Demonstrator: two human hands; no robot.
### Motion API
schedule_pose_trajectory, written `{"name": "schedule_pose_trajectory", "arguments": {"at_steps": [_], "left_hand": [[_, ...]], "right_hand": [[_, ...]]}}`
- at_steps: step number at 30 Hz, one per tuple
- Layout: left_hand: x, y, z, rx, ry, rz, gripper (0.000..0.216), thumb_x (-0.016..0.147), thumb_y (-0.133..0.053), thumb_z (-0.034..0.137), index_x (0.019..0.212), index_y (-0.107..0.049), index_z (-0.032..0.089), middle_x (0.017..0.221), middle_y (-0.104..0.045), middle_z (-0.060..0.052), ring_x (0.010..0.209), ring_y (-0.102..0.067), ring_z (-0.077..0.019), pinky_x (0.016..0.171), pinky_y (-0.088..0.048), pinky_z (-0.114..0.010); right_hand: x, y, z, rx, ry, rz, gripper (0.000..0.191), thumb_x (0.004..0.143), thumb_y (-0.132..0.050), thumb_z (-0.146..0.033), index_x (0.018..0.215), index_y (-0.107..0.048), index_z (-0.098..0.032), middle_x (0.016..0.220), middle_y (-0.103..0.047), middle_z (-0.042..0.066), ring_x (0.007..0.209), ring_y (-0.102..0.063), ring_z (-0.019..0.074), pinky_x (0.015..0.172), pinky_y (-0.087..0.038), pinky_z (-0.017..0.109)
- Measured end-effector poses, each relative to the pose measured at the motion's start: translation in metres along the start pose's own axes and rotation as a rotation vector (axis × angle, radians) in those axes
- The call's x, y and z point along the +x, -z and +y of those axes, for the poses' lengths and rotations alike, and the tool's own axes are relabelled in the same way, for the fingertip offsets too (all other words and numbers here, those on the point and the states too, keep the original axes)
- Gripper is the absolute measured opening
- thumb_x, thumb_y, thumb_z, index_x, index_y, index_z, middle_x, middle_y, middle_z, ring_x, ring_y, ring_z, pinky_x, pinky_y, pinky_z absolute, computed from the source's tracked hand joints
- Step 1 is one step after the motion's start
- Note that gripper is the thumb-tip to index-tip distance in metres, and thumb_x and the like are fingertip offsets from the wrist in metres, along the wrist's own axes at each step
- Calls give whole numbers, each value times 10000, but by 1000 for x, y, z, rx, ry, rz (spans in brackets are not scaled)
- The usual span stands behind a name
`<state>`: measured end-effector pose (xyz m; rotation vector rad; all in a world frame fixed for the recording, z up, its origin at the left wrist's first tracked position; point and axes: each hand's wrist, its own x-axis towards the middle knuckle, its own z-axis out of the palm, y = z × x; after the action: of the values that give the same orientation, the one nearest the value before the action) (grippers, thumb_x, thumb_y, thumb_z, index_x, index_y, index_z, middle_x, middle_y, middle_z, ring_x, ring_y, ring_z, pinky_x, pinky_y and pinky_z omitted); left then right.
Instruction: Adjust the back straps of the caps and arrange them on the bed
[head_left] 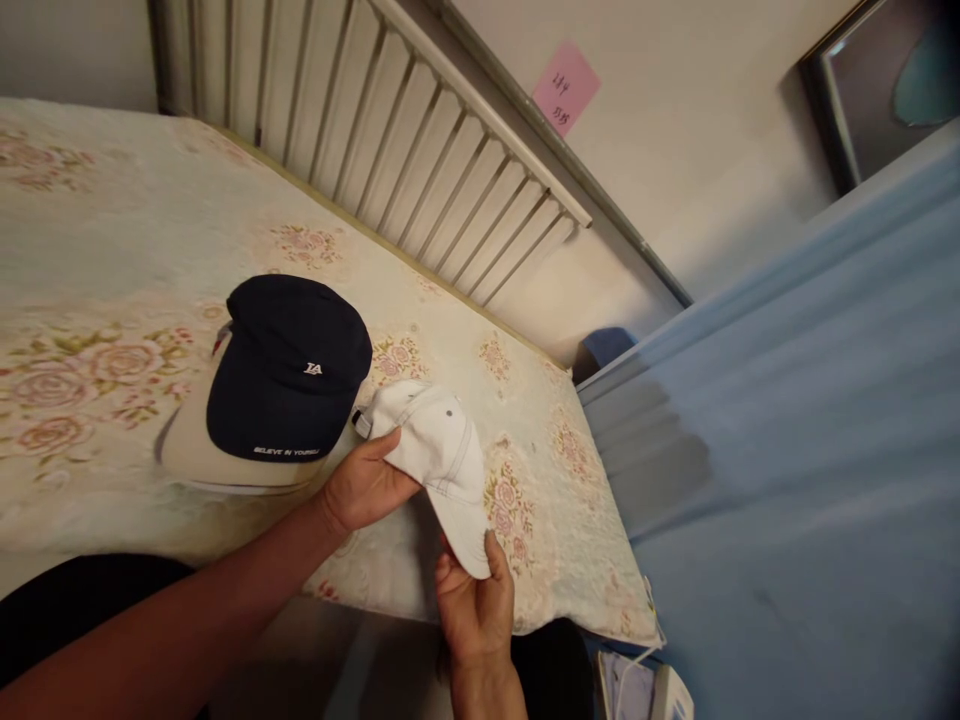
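A white baseball cap point(435, 440) is held between both hands over the near edge of the bed, its brim pointing down and to the right. My left hand point(371, 482) grips the rear edge of the crown, thumb on the outside and the other fingers hidden inside. My right hand point(476, 595) pinches the tip of the brim between thumb and fingers. To the left lies a dark navy cap point(289, 370) with small white lettering on its front and brim. It rests on top of a beige cap point(187, 440), of which mainly the brim shows.
The bed's floral cover point(82, 260) spreads beneath the caps. A slatted cream radiator point(375, 130) stands along the far side. A blue curtain point(787, 430) hangs at the right, and a pink note point(566, 88) is on the wall. A white device point(671, 695) sits at the lower right.
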<state>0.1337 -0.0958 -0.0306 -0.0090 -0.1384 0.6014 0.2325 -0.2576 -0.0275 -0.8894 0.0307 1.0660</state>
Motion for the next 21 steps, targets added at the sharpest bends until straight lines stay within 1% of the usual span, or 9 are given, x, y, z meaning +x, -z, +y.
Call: {"name": "schedule_pose_trajectory", "arguments": {"at_steps": [3,5,8,10,12,15,17,19,21], "left_hand": [[0,0,-1,-4,14,21,407,928,-424,180,1329,-491,170,1241,-649,-71,1177,-573,-200,1076,-359,-389],[0,2,-3,19,15,32,387,932,-414,183,1306,-513,159,1212,-664,-80,1170,-579,-206,1067,-371,-386],[-1,6,-8,68,42,48,350,935,-409,197,1246,-558,138,1149,-691,-93,1155,-589,-218,1060,-379,-399],[-3,9,-12,95,87,32,330,930,-421,211,1202,-587,128,1134,-695,-101,1150,-590,-223,1054,-383,-399],[-5,12,-17,122,131,-15,325,916,-445,216,1185,-600,123,1150,-687,-107,1159,-582,-224,1053,-382,-385],[-8,15,-22,175,158,-100,339,898,-467,192,1207,-597,139,1180,-673,-101,1183,-562,-222,1064,-363,-376],[-8,15,-23,203,156,-117,336,901,-460,179,1202,-606,150,1178,-675,-94,1178,-564,-213,1071,-352,-371],[-8,14,-22,203,140,-106,330,911,-441,173,1187,-620,148,1174,-678,-91,1161,-575,-202,1070,-354,-359],[-7,15,-20,188,121,-94,325,920,-430,183,1170,-633,139,1159,-684,-91,1133,-591,-199,1049,-376,-346]], "right_hand": [[0,6,3,25,4,-19,267,779,-665,-313,1013,-668,-184,951,-753,49,776,-704,169,596,-555,261],[-2,6,9,17,23,-88,330,773,-678,-377,1057,-660,-208,1077,-724,62,924,-694,215,722,-565,332],[-4,0,21,-91,94,-264,498,770,-675,-441,1200,-599,-203,1308,-596,117,1179,-575,289,942,-481,458],[-3,-9,29,-194,173,-364,599,758,-692,-434,1285,-535,-196,1391,-515,137,1258,-503,304,1010,-420,493],[1,-19,36,-252,258,-402,662,769,-684,-425,1355,-460,-213,1426,-477,128,1289,-470,286,1052,-378,502],[12,-36,44,-225,383,-332,617,862,-570,-395,1419,-356,-239,1425,-485,94,1304,-458,216,1114,-311,475],[19,-46,45,-199,444,-264,553,903,-500,-349,1421,-353,-223,1407,-507,81,1297,-465,181,1142,-275,445],[24,-52,45,-180,451,-216,507,914,-469,-325,1398,-394,-190,1376,-539,84,1269,-495,176,1146,-275,430],[28,-54,42,-155,426,-193,493,913,-465,-317,1383,-415,-177,1339,-572,91,1222,-542,189,1128,-308,443]]}}
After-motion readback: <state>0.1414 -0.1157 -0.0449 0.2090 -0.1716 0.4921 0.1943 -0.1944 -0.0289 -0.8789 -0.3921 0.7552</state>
